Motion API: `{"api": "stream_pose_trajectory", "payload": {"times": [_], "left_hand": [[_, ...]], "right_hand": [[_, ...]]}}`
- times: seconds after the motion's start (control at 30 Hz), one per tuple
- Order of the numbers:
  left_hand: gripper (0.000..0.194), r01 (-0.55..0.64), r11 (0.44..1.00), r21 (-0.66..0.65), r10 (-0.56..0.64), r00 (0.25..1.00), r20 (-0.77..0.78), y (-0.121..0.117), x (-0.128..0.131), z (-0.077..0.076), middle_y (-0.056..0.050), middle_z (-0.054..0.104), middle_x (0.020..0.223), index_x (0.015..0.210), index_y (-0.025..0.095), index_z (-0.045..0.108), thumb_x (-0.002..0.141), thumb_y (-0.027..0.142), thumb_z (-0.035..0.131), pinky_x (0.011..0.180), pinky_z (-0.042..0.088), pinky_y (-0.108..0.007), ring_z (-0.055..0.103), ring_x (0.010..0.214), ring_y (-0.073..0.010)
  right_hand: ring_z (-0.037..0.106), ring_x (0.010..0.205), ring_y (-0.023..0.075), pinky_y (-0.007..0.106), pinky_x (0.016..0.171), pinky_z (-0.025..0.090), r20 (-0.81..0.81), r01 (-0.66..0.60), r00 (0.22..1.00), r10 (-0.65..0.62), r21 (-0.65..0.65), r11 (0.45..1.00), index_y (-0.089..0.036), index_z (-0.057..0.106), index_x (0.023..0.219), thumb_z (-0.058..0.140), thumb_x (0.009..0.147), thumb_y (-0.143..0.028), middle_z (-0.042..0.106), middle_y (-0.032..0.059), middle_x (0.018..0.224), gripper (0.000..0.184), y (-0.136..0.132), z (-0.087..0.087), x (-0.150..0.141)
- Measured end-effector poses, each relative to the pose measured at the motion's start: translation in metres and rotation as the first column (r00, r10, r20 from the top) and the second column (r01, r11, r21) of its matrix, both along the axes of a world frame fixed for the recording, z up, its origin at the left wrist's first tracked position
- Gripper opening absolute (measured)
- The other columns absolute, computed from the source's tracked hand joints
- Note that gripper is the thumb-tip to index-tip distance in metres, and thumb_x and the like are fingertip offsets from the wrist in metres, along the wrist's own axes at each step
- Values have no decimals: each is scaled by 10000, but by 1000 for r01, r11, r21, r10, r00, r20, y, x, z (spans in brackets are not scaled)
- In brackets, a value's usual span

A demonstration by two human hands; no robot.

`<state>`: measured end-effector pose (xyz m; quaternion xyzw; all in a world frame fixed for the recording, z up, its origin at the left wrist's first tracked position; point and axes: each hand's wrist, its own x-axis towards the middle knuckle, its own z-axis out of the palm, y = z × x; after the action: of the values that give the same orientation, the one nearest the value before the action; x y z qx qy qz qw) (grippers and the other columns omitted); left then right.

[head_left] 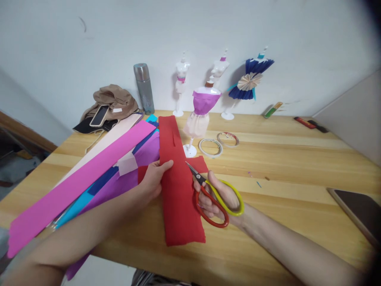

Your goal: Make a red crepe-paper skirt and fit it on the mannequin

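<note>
A long strip of red crepe paper (180, 214) stretches across the middle of the table. My left hand (153, 178) pinches its left edge, thumb on top and fingers underneath. In my right hand (214, 198) is a pair of scissors (199, 178) with one yellow and one red handle. Their dark blades point up and left, near the strip's right edge, and look almost closed. Another red piece (198, 162) shows behind the strip on the right. Just beyond stands a small white dress form (206, 104) in a purple top and pale skirt.
Pink paper (89, 178) and purple and blue sheets lie on the left. A thermos (143, 89), brown cloth (117, 99) and phone (99, 115) sit behind. More dress forms (182, 75) line the wall. Tape rolls (210, 154), a glue stick (273, 110) and a tablet-like object (357, 210) are rightward.
</note>
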<state>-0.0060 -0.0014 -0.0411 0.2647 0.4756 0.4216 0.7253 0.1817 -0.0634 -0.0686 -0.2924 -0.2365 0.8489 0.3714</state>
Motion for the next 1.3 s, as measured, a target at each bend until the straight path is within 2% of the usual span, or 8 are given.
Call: {"api": "stream_pose_trajectory", "payload": {"times": [0.13, 0.23, 0.4, 0.6, 0.83, 1.07, 1.17, 1.3], "left_hand": [[400, -24, 1000, 18, 23, 1000, 14, -1, -1, -5, -128, 770, 836, 879, 83, 720, 579, 293, 879, 732, 587, -348, 716, 719, -228], [410, -44, 999, 15, 43, 999, 29, -2, -2, -6, -122, 774, 837, 852, 83, 726, 550, 300, 898, 711, 590, -319, 719, 714, -215], [400, -25, 999, 33, 23, 998, 63, -4, -3, -5, -127, 778, 892, 858, 94, 731, 571, 319, 895, 713, 595, -320, 734, 756, -234], [449, -8, 1000, 30, 6, 998, 68, -9, -4, -2, -127, 778, 920, 908, 96, 724, 566, 327, 901, 795, 591, -350, 740, 808, -252], [452, 20, 995, 100, -25, 998, 55, -11, -4, -8, -117, 775, 858, 905, 95, 723, 585, 368, 891, 722, 575, -324, 732, 772, -243], [442, 43, 992, 116, -47, 999, 27, -12, -4, -10, -112, 771, 837, 902, 96, 728, 605, 388, 876, 685, 574, -319, 722, 730, -230], [452, 46, 992, 120, -46, 999, -4, -12, -4, -9, -110, 768, 817, 891, 91, 726, 594, 394, 881, 666, 576, -314, 714, 699, -219], [449, 79, 987, 142, -76, 997, -26, -12, -5, -7, -116, 765, 802, 872, 83, 726, 609, 417, 870, 641, 573, -312, 705, 666, -215]], "right_hand": [[491, 401, 112, 266, 472, 442, -28, -35, 999, 34, -13, 999, -171, 601, 844, 530, 836, -724, 581, -8, 521, 558, 0, 2, 1], [529, 438, 124, 286, 517, 454, -64, -44, 997, 42, -25, 999, -172, 596, 861, 549, 841, -701, 610, 5, 572, 532, 0, 4, 1], [492, 421, 110, 266, 498, 426, -62, -18, 998, 16, -25, 1000, -186, 592, 856, 602, 810, -692, 589, -17, 550, 508, 2, 3, -4], [456, 389, 92, 242, 461, 410, 0, 40, 999, -40, 0, 999, -189, 591, 845, 641, 761, -715, 557, -37, 515, 535, 1, 3, -8], [339, 345, 54, 216, 406, 366, 39, 114, 992, -116, 48, 992, -183, 584, 836, 593, 808, -710, 475, -69, 482, 529, -2, 3, -13], [180, 321, 28, 174, 355, 268, 21, 119, 993, -119, 7, 993, -197, 551, 784, 668, 754, -700, 369, -115, 414, 517, -1, -1, -14], [230, 318, 41, 187, 363, 301, 24, 65, 998, -65, -11, 998, -194, 565, 804, 634, 781, -706, 429, -97, 429, 518, 0, -3, -8], [413, 353, 84, 234, 420, 397, 3, -6, 1000, 6, -24, 1000, -179, 602, 854, 580, 823, -702, 561, -33, 503, 524, 2, 1, 1]]}}
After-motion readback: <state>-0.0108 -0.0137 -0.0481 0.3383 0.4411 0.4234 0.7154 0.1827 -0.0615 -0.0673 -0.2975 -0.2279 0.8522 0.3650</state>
